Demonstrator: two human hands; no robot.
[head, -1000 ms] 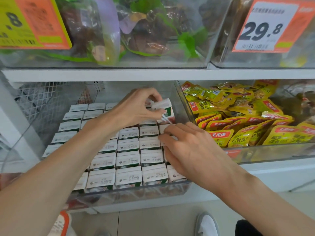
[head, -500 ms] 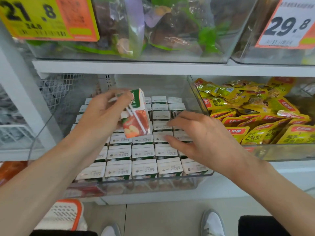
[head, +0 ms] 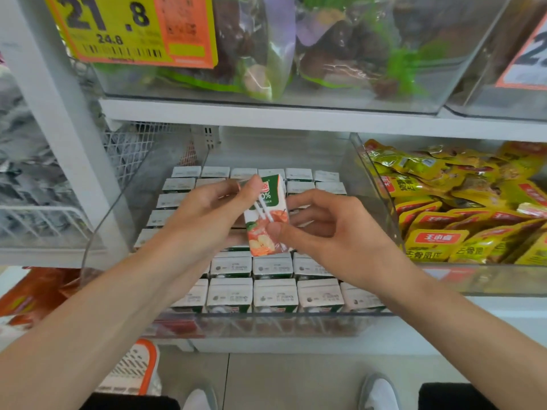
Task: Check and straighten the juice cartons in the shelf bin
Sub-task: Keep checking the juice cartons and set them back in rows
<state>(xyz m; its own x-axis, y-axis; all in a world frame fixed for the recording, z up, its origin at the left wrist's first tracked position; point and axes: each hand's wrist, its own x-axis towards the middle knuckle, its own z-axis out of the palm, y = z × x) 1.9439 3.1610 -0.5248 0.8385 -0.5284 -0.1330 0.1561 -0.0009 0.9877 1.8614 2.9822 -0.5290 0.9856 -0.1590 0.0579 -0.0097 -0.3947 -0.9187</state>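
A small juice carton [head: 268, 220] with a green top, orange fruit picture and a white straw on its face is lifted above the clear shelf bin [head: 266, 324]. My left hand [head: 207, 211] grips its upper part, thumb on the front near the top. My right hand [head: 334, 232] pinches its lower right side, thumb on the front. Below them several rows of cartons [head: 275, 295] stand upright in the bin, white tops showing. My arms hide part of the left and middle rows.
A clear bin of yellow snack packets [head: 461, 208] adjoins on the right. Above, a shelf board [head: 266, 116] carries bins of bagged goods with a yellow price tag [head: 130, 28]. A wire basket [head: 38, 220] is at left; an orange-and-white basket [head: 133, 371] stands on the floor.
My left hand lifted one carton out of the back rows and brought it toward me. My right hand left the carton tops and took hold of the lifted carton's lower side.
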